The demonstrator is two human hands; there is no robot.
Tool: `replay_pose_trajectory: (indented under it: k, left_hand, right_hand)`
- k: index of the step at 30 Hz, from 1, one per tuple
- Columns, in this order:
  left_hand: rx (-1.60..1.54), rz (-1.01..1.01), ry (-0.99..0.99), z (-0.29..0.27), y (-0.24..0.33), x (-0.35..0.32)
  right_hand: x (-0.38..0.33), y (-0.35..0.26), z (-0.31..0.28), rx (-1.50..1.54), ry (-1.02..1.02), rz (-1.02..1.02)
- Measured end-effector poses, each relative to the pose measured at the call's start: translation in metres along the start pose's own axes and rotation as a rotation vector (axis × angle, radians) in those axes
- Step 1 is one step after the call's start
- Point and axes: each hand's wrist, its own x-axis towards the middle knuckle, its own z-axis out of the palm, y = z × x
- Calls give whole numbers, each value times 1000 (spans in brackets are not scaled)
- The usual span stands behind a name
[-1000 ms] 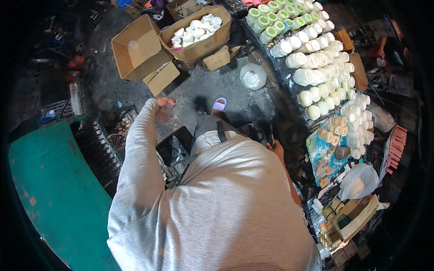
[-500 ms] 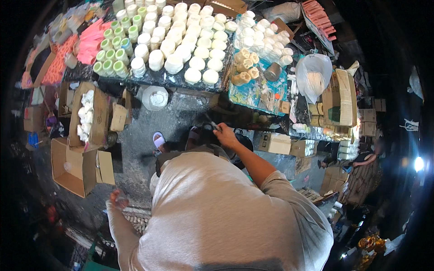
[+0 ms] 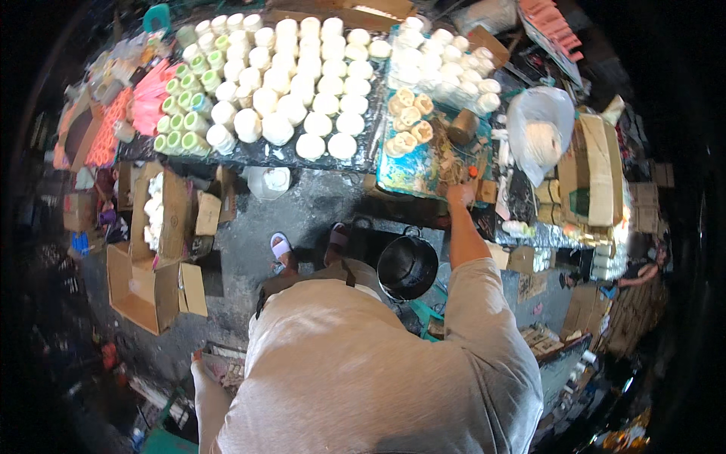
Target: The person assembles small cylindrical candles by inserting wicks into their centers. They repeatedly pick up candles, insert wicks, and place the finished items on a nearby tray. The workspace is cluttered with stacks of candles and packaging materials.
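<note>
My right hand (image 3: 461,195) reaches to the front edge of a blue-covered table part (image 3: 397,175). Its fingers are bent down among thin sticks and scraps (image 3: 451,163), and what they grip is hidden. Close to the fingertips lie a small orange piece (image 3: 473,172) and a little brown block (image 3: 486,191). A brown cylinder (image 3: 463,127) and several hollow tan moulded pieces (image 3: 409,116) are just beyond. My left hand (image 3: 197,354) hangs low at my left side, mostly out of sight, its fingers too small and blurred to read.
Rows of white rounded pieces (image 3: 311,145) and green-rimmed cups (image 3: 194,123) cover the long black table. Below stand a black pot (image 3: 407,266), a pale basin (image 3: 268,181) and open cardboard boxes (image 3: 140,291). A clear plastic bag (image 3: 540,125) sits at the right; another person (image 3: 641,278) is farther right.
My right hand has gone from above the floor near my waist, where it held a dark-ended tool, forward and right onto the blue table part. My left hand has dropped lower. The black pot is now uncovered.
</note>
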Motion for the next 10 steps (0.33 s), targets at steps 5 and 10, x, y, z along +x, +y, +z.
replay_pose_trajectory:
  k: [5, 10]
  left_hand:
    - [7, 217, 80, 3, -29, -1]
    - [-502, -58, 172, 2, -82, 50]
  right_hand:
    - [-16, -17, -30, 200, 68, 207]
    - [-121, -93, -39, 360, 155, -560]
